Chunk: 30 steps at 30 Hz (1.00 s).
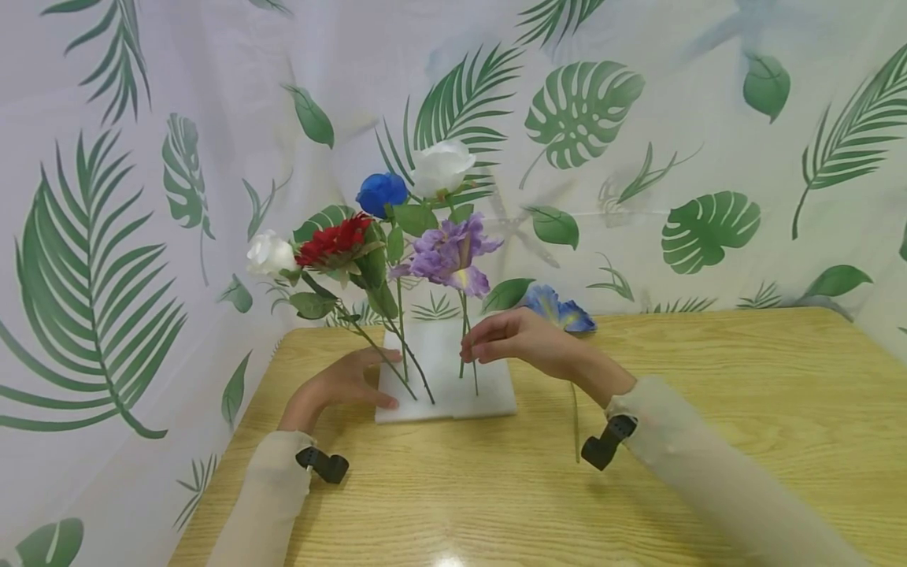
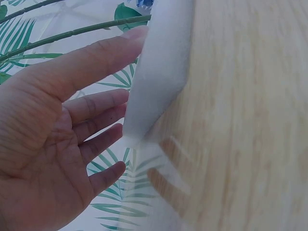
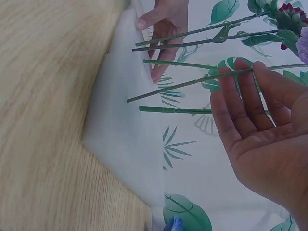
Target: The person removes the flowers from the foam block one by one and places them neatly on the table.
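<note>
A white foam board (image 1: 442,404) lies on the table with several artificial flowers standing in it. My left hand (image 1: 347,383) is at the board's left edge, thumb on its top and fingers loosely extended beside it. My right hand (image 1: 524,340) pinches a thin stem (image 3: 192,85) between thumb and fingertips, under the purple iris (image 1: 453,256). Behind it rises the tall white rose (image 1: 442,168). On the left lean a red flower (image 1: 335,242) and a smaller white rose (image 1: 272,254), with a blue rose (image 1: 382,194) above them.
A blue iris (image 1: 560,309) lies on the wooden table (image 1: 708,394) to the right of the board, its stem pointing toward the front. A leaf-patterned curtain (image 1: 602,197) hangs behind and along the left side.
</note>
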Each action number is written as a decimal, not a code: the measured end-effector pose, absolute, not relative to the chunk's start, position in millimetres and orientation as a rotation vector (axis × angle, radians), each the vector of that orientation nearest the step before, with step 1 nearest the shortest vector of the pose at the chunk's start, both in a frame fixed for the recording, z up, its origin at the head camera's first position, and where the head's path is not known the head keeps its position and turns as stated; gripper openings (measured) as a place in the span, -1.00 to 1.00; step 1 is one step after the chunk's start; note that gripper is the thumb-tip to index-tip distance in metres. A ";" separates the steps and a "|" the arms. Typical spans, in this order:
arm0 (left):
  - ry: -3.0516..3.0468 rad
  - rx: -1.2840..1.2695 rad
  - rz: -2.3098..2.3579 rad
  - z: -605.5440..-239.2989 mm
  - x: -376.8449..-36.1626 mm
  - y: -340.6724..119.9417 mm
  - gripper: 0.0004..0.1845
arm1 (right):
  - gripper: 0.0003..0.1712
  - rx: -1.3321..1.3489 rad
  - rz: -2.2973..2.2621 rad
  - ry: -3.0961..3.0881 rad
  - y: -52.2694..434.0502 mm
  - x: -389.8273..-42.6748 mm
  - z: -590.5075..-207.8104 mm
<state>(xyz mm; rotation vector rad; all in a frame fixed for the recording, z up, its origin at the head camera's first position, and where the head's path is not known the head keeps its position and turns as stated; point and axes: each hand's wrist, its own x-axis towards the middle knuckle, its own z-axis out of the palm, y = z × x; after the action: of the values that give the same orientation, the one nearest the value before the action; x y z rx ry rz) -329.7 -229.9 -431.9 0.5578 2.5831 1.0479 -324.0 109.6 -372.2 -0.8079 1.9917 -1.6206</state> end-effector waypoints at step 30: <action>2.573 0.551 1.056 -431.3 -329.4 -229.7 -0.16 | -0.78 -0.797 -1.677 1.958 107.4 -324.0 -365.7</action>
<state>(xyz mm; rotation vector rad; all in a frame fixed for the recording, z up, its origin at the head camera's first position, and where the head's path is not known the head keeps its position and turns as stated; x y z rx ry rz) -329.4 -229.7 -431.3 0.5512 2.5734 1.0559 -324.0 107.4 -365.7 -0.7975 1.9577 -1.6774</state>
